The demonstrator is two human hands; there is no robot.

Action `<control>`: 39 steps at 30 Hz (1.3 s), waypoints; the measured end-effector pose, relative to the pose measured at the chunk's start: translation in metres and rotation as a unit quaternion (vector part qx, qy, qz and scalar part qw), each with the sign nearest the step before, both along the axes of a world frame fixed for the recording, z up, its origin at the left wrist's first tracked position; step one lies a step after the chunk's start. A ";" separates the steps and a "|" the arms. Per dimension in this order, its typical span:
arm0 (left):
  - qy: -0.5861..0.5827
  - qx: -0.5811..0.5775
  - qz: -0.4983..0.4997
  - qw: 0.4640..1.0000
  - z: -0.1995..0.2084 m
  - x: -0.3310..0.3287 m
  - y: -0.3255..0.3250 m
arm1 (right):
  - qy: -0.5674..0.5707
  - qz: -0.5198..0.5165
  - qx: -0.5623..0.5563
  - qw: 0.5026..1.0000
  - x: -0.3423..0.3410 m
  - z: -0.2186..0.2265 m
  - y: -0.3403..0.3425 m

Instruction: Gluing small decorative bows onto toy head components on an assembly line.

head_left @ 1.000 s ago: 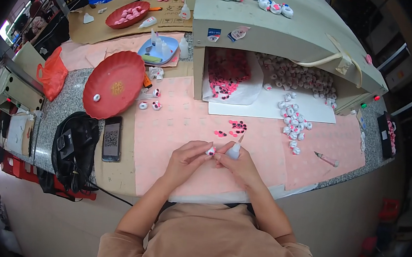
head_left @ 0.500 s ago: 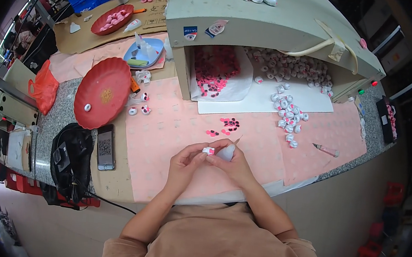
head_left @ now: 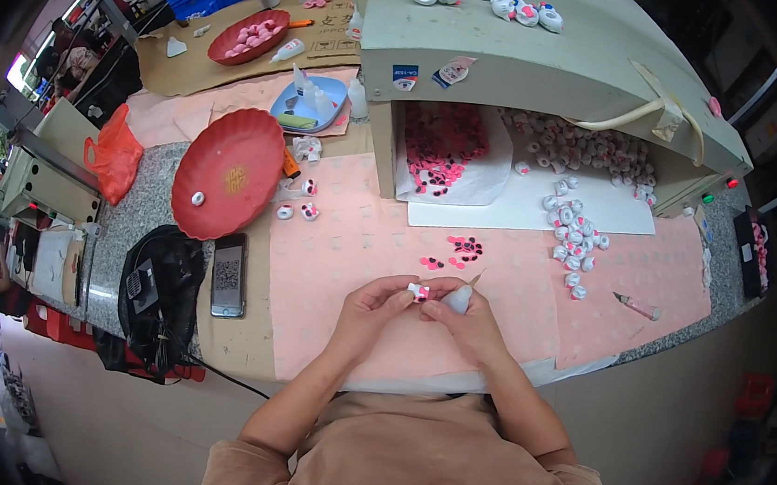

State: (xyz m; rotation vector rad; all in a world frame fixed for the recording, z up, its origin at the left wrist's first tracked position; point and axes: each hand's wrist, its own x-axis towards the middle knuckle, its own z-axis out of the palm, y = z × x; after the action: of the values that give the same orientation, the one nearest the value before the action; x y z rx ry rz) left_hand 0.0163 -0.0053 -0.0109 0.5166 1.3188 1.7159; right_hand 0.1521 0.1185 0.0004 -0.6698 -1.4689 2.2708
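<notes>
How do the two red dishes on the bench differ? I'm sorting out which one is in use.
The near red plate looks larger and lies nearly bare, with only one small white piece on it; the far red plate looks smaller and carries a heap of pink and white pieces. The near red plate rests on the grey stone top and pink mat, the far red plate on brown card. Both are round, red and shallow.

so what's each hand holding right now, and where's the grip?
Left hand pinches a small white-and-pink piece at its edges with the fingertips. Right hand grips a small white squeeze bottle around its body, nozzle pointing up and away.
</notes>
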 end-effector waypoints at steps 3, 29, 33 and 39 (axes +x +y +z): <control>0.302 -0.094 0.097 0.944 0.005 -0.038 -0.002 | -0.015 -0.039 0.079 0.996 0.020 0.002 0.010; 0.602 0.118 -0.122 0.781 -0.001 0.089 0.212 | 0.047 -0.424 0.105 0.898 0.089 -0.041 0.141; 0.591 0.123 -0.101 0.790 -0.011 0.086 0.192 | 0.017 -0.385 0.152 0.910 0.082 -0.057 0.149; 0.608 0.145 -0.059 0.778 -0.012 0.070 0.174 | -0.006 -0.356 0.238 0.903 0.070 -0.038 0.135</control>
State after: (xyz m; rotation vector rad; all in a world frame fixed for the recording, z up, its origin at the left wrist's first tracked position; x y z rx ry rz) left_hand 0.0859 0.1689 -0.0226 2.0875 1.7562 1.4252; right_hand 0.2217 0.2539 -0.0379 -0.8750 -1.3957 1.2984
